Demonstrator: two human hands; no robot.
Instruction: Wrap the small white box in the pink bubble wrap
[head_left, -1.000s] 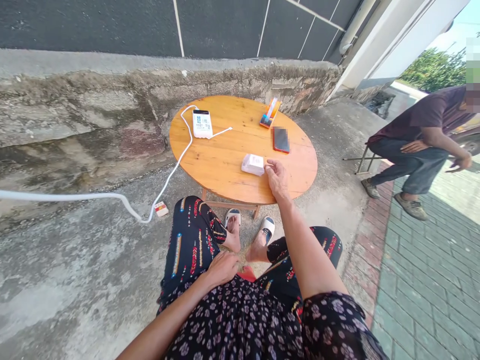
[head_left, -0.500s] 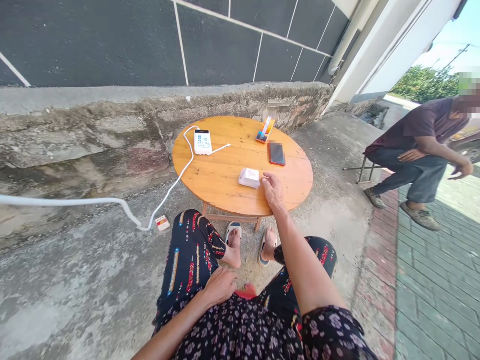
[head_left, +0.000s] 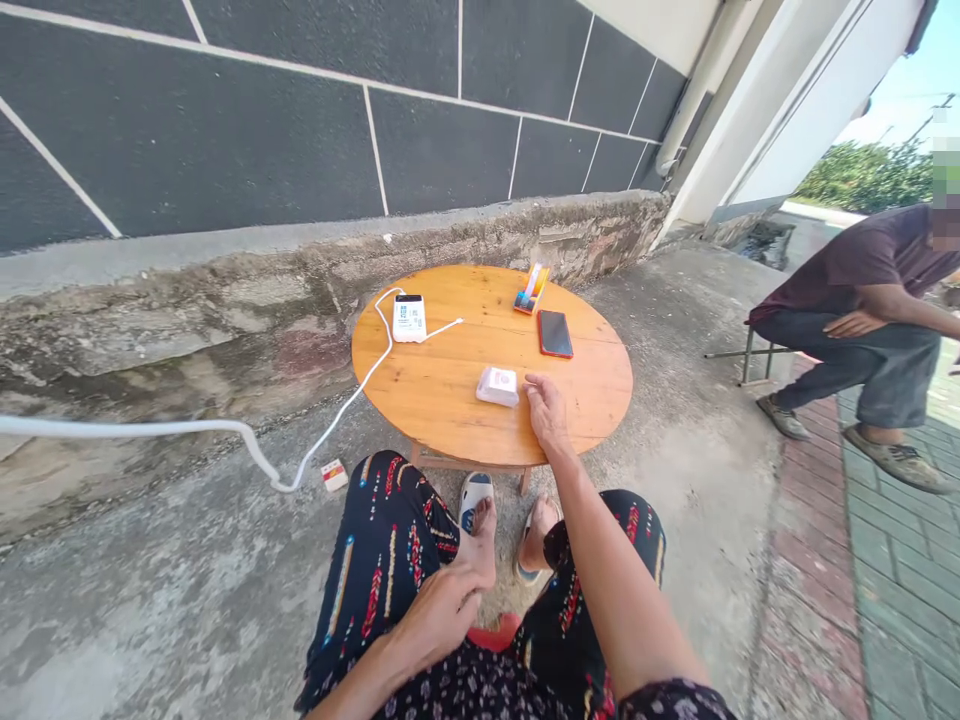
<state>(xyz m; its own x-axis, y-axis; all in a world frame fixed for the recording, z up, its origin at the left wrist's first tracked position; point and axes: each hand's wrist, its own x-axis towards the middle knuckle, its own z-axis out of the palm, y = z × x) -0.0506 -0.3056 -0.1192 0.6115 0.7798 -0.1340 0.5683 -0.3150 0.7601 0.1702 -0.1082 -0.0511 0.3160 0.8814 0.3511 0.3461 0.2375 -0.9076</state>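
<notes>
My right hand [head_left: 546, 410] rests on the round wooden table [head_left: 442, 400], fingers loosely curled beside a small white box [head_left: 498, 386], its fingertips just off the box's right edge. It holds nothing. My left hand [head_left: 442, 612] lies spread on my left knee over patterned dark trousers. A red-edged phone [head_left: 555, 333] lies face up behind the box. Farther back sit an orange and white packet [head_left: 531, 289] and a white device [head_left: 409, 318] with a white cable [head_left: 330, 420] trailing off the table to the left.
A low concrete ledge and dark tiled wall [head_left: 300, 130] run behind the table. A small red and white box [head_left: 334, 475] lies on the concrete floor left of the table. Another person [head_left: 862, 320] sits on a stool at the right, by the brick paving.
The view has tilted upward, so the table sits lower in the picture. My right hand stays beside the white box. My left hand has opened out on the knee.
</notes>
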